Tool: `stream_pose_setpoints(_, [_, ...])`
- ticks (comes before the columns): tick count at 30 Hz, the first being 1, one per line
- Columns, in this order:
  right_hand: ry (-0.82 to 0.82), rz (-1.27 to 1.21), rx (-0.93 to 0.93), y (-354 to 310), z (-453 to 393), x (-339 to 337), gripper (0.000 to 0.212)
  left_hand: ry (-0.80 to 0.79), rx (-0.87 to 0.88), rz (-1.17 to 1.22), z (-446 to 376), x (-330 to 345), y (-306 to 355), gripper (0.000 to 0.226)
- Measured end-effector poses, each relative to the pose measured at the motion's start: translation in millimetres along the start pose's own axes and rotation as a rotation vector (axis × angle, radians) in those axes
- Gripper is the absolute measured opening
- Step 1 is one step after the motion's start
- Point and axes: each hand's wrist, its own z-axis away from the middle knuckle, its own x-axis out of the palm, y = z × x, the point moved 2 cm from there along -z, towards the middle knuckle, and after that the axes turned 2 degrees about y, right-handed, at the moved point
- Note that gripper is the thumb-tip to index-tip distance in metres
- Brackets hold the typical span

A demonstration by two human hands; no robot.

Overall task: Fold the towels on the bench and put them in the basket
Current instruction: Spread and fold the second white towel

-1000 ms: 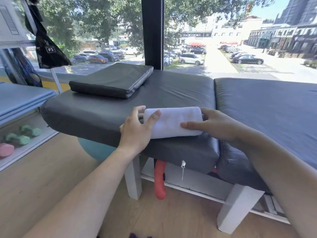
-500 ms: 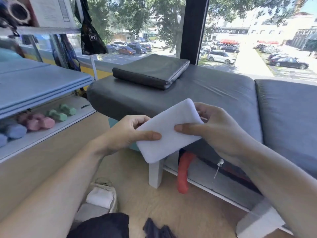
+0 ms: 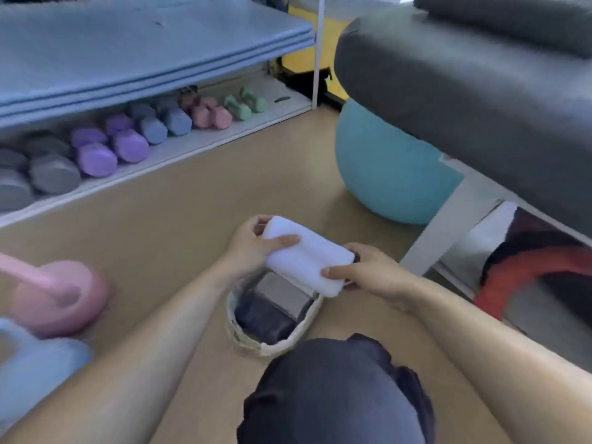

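A folded white towel (image 3: 306, 259) hangs just above a small woven basket (image 3: 275, 342) that stands on the wooden floor. My left hand (image 3: 253, 246) grips the towel's far left end, and my right hand (image 3: 368, 275) grips its near right end. Inside the basket lie a dark folded towel (image 3: 261, 318) and a grey one (image 3: 282, 291). The white towel covers the basket's far rim. The dark padded bench (image 3: 464, 84) stands at the upper right.
A teal exercise ball (image 3: 390, 174) sits under the bench beside its white leg (image 3: 448, 216). A low shelf at left holds several coloured dumbbells (image 3: 128, 142) under blue mats. A pink kettlebell (image 3: 61, 299) stands on the floor at left. My dark-clad knee (image 3: 336, 392) is below the basket.
Both hands lifted the folded white towel off the bench and carried it down and left to just above the basket on the floor. My view swung down from the window to the floor.
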Motion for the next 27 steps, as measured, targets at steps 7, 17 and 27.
stream_pose_setpoints(7, [-0.214,-0.07,0.207,69,-71,77,0.045,0.046,-0.219,-0.158,-28,-20,-106,0.054])
stream_pose_setpoints(17, [-0.227,-0.053,0.247,119,-107,158,0.047,-0.004,-0.405,-0.4,-54,-39,-183,0.029])
stream_pose_setpoints(27, [-0.208,0.335,0.181,133,-123,177,0.047,0.036,0.046,-1.039,-28,-9,-196,0.056])
